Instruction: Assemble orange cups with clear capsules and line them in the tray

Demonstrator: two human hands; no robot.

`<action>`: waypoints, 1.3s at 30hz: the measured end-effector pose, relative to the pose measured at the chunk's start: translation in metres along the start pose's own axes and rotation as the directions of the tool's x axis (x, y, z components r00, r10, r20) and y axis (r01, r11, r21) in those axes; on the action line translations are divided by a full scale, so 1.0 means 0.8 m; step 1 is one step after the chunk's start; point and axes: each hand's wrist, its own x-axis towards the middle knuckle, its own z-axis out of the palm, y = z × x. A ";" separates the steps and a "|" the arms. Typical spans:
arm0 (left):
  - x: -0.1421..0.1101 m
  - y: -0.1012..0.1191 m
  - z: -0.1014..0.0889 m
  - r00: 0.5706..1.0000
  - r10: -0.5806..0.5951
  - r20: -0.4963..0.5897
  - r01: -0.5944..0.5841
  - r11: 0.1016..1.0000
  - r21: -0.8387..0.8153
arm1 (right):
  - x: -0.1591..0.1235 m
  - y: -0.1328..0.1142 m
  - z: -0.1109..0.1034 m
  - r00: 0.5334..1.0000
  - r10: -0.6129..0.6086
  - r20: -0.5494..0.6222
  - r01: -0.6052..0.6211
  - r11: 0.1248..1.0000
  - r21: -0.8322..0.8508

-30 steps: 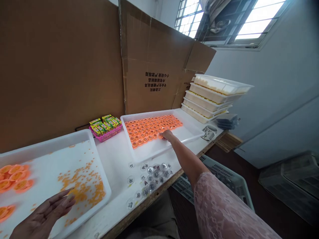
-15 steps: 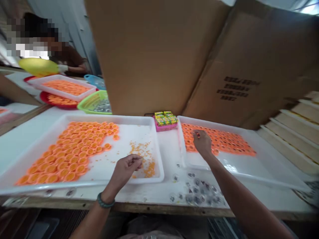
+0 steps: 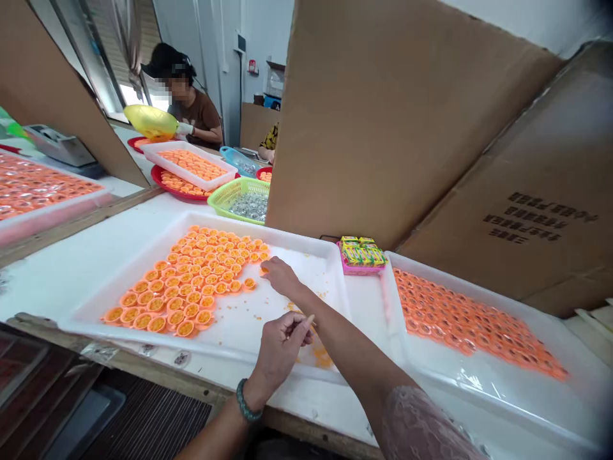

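Observation:
My right hand [image 3: 281, 278] reaches across my left forearm's line into the left white tray [image 3: 335, 268], its fingertips closed on a small orange cup [image 3: 264, 271] at the edge of the group. Many similar round orange cups [image 3: 191, 281], holding yellow-orange bits, fill the tray's left part. Nearer to me, my left hand [image 3: 283, 342] is over the tray's front right, thumb and fingers pinched together; what they hold is hidden. Loose yellow-orange bits [image 3: 322, 356] lie in the tray beside it. A dark green bead bracelet [image 3: 248, 402] circles my left wrist.
On the right, another white tray [image 3: 431, 367] holds rows of orange cups with dark centres. A pink basket [image 3: 361, 268] of yellow-green packets sits between the trays. Behind are cardboard sheets [image 3: 383, 128] and a green basket [image 3: 230, 191]. A person [image 3: 204, 118] holds a yellow bowl [image 3: 151, 121].
My right hand has moved left from the right tray to the orange cups in the left tray. My left hand stays pinched near the tray's front. The view has turned left.

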 end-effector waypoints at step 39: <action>0.024 -0.005 -0.008 0.963 -0.233 0.137 0.268 0.898 -0.349 | -0.242 -0.015 -0.073 0.855 -0.066 -0.515 0.169 0.973 0.157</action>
